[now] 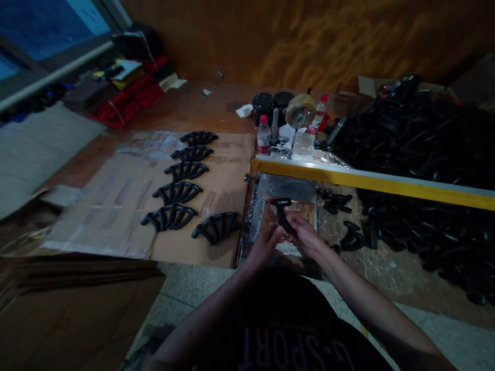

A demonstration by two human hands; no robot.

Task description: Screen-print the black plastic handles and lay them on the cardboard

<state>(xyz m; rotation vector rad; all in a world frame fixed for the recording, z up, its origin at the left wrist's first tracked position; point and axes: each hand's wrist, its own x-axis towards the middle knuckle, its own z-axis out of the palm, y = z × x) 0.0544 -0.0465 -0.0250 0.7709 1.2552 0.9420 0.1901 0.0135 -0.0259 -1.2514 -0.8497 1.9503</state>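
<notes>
Between my hands is a black T-shaped handle (285, 216), its crossbar tilted away from me and its curved stem toward me. My left hand (268, 241) pinches the near end of the stem, thumb uppermost. From the right side, my right hand (304, 233) wraps its fingers round the same stem. Beneath them lies a metal plate (258, 206) with a brown patch in its middle. To the left, several rows of similar black handles (176, 216) rest on flattened cardboard (127, 206). More loose black handles (350, 237) lie just right of the plate.
A yellow and silver bar (371, 181) crosses beyond the plate. Behind it stand a bottle with a red cap (263, 136), black tubs (263, 105) and a tape roll (300, 111). A large heap of black parts (417, 139) fills the right. Red bundles (133, 98) lie back left.
</notes>
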